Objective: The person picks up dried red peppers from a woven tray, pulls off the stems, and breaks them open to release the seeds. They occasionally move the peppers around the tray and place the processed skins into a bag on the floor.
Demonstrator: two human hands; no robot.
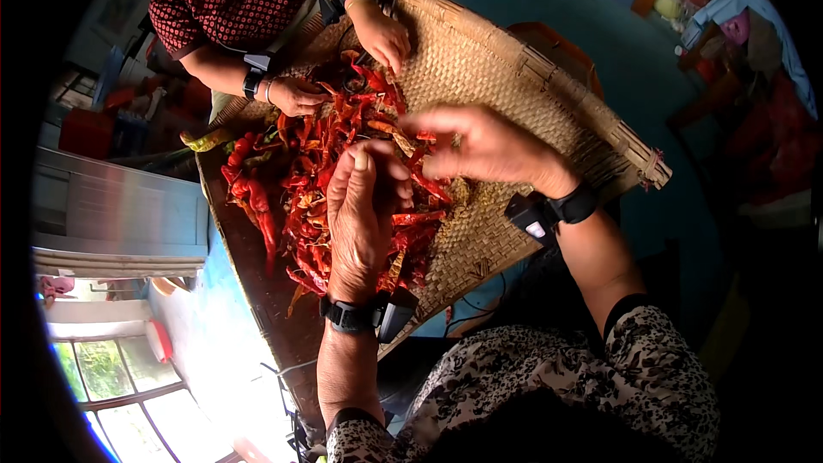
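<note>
A heap of dried red chili peppers (318, 186) lies on a woven bamboo mat (488, 83). Over the near part of the heap is my left hand (360, 218), its fingers curled and its thumb up along them. Whether anything sits inside that curl is hidden from me. My right hand (492, 145), blurred by motion, hovers just right of it above the heap's edge. Its thumb and fingers are apart, and I see nothing between them. Some orange, wrinkled peppers (393, 135) lie among the red ones near both hands.
Across the mat, a person's hand (382, 32) rests near the heap's far end, and the other hand (296, 96) touches its left side. The mat's rolled rim (546, 74) rises on the right. Dark cables (472, 315) hang by the near edge.
</note>
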